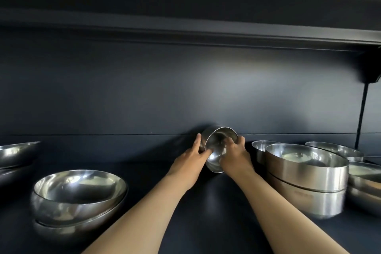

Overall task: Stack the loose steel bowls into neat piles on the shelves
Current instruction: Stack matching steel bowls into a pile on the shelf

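Observation:
A small steel bowl is tilted toward me at the back of the dark shelf, close to the rear wall. My left hand grips its left side, fingers curled round the rim. My right hand grips the right rim, thumb inside the bowl. A second small bowl seems to sit under it, but I cannot tell for sure. To the left stands a pile of wide round bowls. On the right is a pile of straight-sided bowls.
More steel bowls lie at the far left edge, behind the right pile, at the back right and at the right edge. An upper shelf hangs overhead. A black cable runs down the wall at right.

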